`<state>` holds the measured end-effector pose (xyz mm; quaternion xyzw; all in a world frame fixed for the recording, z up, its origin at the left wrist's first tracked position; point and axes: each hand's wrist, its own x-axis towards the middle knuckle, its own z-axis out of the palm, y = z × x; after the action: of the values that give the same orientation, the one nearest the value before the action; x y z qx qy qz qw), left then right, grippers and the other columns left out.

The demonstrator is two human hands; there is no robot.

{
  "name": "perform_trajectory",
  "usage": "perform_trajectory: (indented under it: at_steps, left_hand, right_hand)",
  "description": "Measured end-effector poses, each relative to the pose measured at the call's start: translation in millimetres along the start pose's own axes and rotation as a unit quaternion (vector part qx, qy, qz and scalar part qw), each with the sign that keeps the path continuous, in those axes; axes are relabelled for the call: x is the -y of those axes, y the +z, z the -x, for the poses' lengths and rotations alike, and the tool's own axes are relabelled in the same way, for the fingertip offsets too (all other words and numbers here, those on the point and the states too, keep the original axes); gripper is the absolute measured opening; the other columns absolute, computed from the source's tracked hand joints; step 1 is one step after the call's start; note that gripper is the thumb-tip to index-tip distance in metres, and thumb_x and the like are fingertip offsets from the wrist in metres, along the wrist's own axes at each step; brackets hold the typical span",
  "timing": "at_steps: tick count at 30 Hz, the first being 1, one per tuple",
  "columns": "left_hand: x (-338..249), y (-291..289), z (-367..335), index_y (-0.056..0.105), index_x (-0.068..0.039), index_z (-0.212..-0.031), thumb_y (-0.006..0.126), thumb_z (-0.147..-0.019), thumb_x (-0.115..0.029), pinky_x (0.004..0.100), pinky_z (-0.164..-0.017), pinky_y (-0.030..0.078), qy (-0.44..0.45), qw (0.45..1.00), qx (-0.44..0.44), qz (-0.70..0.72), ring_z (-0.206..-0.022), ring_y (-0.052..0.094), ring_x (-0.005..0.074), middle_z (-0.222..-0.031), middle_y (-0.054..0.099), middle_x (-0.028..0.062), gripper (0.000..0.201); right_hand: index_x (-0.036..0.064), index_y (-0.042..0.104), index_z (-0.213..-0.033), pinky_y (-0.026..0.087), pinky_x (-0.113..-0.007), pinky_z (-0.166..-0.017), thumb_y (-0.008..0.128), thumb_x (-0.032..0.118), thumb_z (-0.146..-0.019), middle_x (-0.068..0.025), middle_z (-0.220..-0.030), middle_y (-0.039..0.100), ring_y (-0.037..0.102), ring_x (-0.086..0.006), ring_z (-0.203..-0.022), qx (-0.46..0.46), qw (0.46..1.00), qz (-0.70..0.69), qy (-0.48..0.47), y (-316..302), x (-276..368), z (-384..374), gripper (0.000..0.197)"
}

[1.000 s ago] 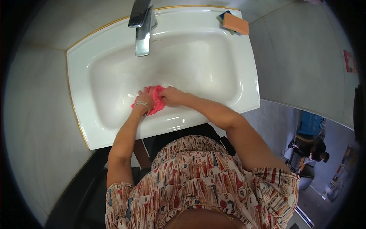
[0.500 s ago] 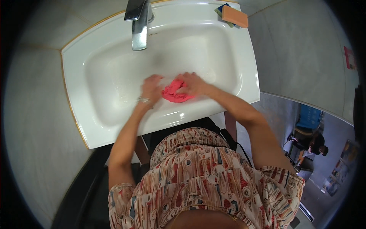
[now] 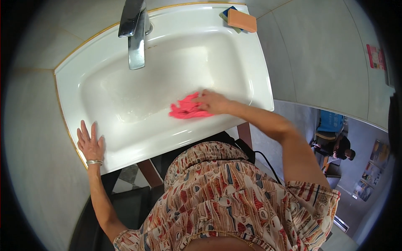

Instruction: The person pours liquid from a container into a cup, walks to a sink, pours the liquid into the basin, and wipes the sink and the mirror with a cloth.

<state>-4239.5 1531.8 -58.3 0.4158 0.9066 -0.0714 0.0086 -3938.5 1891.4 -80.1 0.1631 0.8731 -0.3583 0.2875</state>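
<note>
A wet-looking pink cloth (image 3: 184, 108) lies crumpled in the white sink (image 3: 259, 83), against the near side of the basin. My right hand (image 3: 212, 103) is over the right end of the cloth, its curled fingers gripping it. Far to the left, my left hand (image 3: 89, 144) rests flat on the sink's near left corner, fingers spread and nothing in it. Bracelets circle that wrist. Some water shows on the basin floor between the hands.
A chrome faucet (image 3: 136, 54) reaches over the basin from the back. On the back right corner an orange block (image 3: 242, 21) rests on blue and green pads. Tiled walls flank the sink. A seated person (image 3: 344, 148) is in the room to the right, far off.
My left hand has left the cloth's side and moved to the sink's left corner. My right hand stays on the cloth, which is more spread out. The view has shifted slightly.
</note>
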Motion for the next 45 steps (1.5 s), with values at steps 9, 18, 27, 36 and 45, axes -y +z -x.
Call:
perform_trajectory:
  at_steps: [9, 18, 27, 36, 45]
  left_hand:
    - [0, 12, 10, 0.046, -0.031, -0.129, 0.054, -0.075, -0.020, 0.0443, -0.093, 0.024, 0.040, 0.990, -0.135, -0.029, -0.129, 0.022, 0.0324, -0.147, 0.019, 0.0081, 0.056]
    - [19, 21, 3, 0.048, -0.031, -0.127, 0.043, -0.084, -0.034, 0.0441, -0.091, 0.026, 0.031, 0.983, -0.173, -0.049, -0.125, 0.029, 0.0315, -0.144, 0.029, 0.0049, 0.044]
    - [12, 21, -2, 0.047, -0.032, -0.127, 0.054, -0.074, -0.025, 0.0458, -0.095, 0.025, -0.007, 0.993, -0.119, -0.024, -0.126, 0.027, 0.0323, -0.146, 0.023, 0.0008, 0.053]
    - [-14, 22, -19, 0.046, -0.030, -0.127, 0.056, -0.072, -0.018, 0.0445, -0.095, 0.026, -0.015, 0.995, -0.093, -0.033, -0.127, 0.026, 0.0316, -0.146, 0.023, 0.0004, 0.058]
    - [-17, 11, -13, 0.041, -0.024, -0.132, 0.054, -0.074, -0.018, 0.0435, -0.093, 0.026, -0.005, 0.992, -0.126, -0.002, -0.126, 0.027, 0.0318, -0.145, 0.025, 0.0020, 0.060]
  right_hand:
    - [0.0193, 0.055, -0.107, 0.046, -0.037, -0.081, 0.053, 0.014, -0.077, -0.0116, -0.099, 0.047, 0.050, -0.0283, -0.092, -0.087, 0.900, 0.415, -0.104, -52, -67, 27, 0.030]
    - [0.0092, 0.061, -0.085, 0.050, -0.034, -0.057, 0.054, 0.014, -0.075, -0.0079, -0.094, 0.051, 0.054, -0.0251, -0.081, -0.275, 0.781, 0.542, -0.144, -110, -89, -97, 0.013]
    - [0.0009, 0.050, -0.096, 0.051, -0.042, -0.060, 0.044, 0.018, -0.087, -0.0140, -0.095, 0.053, 0.055, -0.0296, -0.082, -0.243, 0.865, 0.438, 0.007, -60, -81, -45, 0.020]
    - [0.0146, 0.046, -0.120, 0.041, -0.040, -0.090, 0.057, 0.015, -0.074, -0.0100, -0.116, 0.048, 0.045, -0.0313, -0.110, 0.070, 0.945, 0.294, 0.121, -43, -72, 8, 0.048]
    - [0.0171, 0.041, -0.126, 0.038, -0.037, -0.092, 0.064, 0.012, -0.069, -0.0054, -0.120, 0.043, 0.043, -0.0286, -0.109, -0.045, 0.926, 0.363, 0.088, -47, -77, -1, 0.062]
